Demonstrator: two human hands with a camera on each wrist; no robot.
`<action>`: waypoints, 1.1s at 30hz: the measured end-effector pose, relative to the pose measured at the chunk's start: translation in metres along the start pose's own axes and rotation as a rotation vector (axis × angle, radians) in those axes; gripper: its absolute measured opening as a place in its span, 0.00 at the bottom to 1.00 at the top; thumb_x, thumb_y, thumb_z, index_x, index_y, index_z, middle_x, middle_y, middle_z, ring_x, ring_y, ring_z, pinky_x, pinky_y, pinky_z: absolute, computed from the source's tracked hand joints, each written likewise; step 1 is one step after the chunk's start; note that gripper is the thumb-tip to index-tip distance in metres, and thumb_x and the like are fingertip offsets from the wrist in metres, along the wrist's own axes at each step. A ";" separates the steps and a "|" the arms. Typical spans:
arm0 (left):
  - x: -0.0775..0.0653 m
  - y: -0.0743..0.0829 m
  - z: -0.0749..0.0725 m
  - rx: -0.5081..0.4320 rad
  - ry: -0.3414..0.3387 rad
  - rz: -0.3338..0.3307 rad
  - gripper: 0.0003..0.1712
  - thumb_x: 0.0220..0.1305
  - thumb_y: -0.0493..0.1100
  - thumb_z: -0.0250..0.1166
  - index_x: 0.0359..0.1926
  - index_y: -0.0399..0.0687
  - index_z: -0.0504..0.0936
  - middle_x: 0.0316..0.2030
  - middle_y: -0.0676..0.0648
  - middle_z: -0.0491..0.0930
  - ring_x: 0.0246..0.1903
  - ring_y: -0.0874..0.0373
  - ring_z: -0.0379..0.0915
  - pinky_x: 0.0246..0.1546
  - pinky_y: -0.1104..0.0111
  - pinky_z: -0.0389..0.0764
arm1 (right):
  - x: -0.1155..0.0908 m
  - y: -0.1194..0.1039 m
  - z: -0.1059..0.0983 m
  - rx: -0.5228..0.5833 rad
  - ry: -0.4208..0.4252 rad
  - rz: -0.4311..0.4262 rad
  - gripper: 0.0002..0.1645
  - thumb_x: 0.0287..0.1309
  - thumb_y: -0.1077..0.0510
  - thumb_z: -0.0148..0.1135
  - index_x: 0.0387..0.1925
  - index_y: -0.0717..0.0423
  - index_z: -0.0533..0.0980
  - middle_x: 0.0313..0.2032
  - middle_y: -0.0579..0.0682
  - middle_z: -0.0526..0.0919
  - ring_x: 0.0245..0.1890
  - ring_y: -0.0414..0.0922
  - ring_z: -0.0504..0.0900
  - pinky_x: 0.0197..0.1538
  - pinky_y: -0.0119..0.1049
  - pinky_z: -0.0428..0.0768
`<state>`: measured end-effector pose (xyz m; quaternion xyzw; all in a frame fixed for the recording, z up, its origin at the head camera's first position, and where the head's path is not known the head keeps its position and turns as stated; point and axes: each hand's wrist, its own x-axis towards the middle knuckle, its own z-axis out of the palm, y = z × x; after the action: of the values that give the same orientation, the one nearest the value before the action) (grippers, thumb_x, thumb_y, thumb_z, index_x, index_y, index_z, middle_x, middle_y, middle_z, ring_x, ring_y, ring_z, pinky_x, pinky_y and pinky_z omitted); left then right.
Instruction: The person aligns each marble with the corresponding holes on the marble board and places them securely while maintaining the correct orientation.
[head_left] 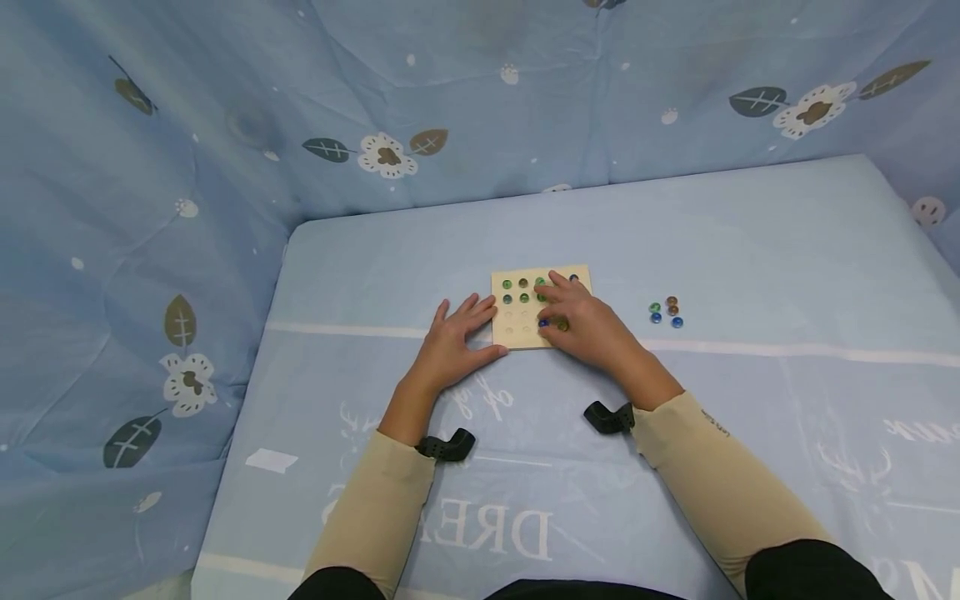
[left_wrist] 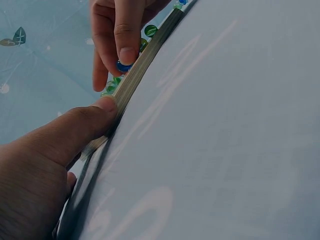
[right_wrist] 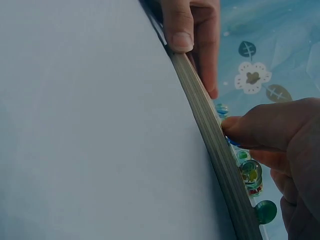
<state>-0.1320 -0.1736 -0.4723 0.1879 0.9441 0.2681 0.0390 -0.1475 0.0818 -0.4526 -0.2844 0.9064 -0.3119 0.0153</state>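
A light wooden board [head_left: 516, 322] with rows of round hollows lies on the cloth, green, brown and blue marbles sitting in many of them. At its left side is my left hand [head_left: 459, 340], fingers spread, with the thumb [left_wrist: 102, 107] pressing the near edge. My right hand [head_left: 588, 325] bends over the right part of the board and covers some hollows. Between its thumb and fingers it pinches a blue marble [left_wrist: 123, 66], low at the near edge of the board. Green marbles [right_wrist: 266, 212] show along the edge beside that hand.
Several loose marbles [head_left: 656, 317], blue, green and brown, lie on the tablecloth [head_left: 750, 275] to the right of the board. Black wrist mounts [head_left: 450, 446] sit at both cuffs. A patterned blue curtain [head_left: 480, 100] hangs behind and left of the table.
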 end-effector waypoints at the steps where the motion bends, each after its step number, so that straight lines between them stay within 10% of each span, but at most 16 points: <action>1: 0.000 0.000 0.000 0.003 0.000 0.000 0.43 0.57 0.62 0.71 0.71 0.55 0.69 0.72 0.58 0.62 0.75 0.57 0.51 0.77 0.50 0.37 | 0.000 0.000 0.000 -0.001 0.000 0.001 0.12 0.60 0.55 0.68 0.42 0.58 0.86 0.68 0.53 0.71 0.77 0.52 0.52 0.77 0.52 0.50; 19: 0.000 0.001 -0.001 -0.006 0.003 0.008 0.43 0.57 0.61 0.70 0.71 0.54 0.69 0.72 0.58 0.62 0.75 0.56 0.52 0.77 0.50 0.37 | -0.004 0.004 -0.007 0.021 -0.014 -0.002 0.14 0.58 0.54 0.70 0.44 0.57 0.86 0.70 0.54 0.69 0.77 0.52 0.50 0.77 0.54 0.51; 33: 0.000 0.001 0.001 -0.011 0.010 0.004 0.43 0.56 0.61 0.72 0.71 0.54 0.69 0.72 0.58 0.63 0.75 0.56 0.51 0.77 0.50 0.36 | -0.015 0.033 -0.037 0.075 0.092 0.154 0.18 0.59 0.53 0.68 0.47 0.60 0.84 0.70 0.52 0.69 0.77 0.49 0.52 0.78 0.48 0.48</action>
<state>-0.1318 -0.1727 -0.4726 0.1882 0.9424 0.2743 0.0347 -0.1587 0.1313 -0.4442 -0.1985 0.9130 -0.3562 0.0084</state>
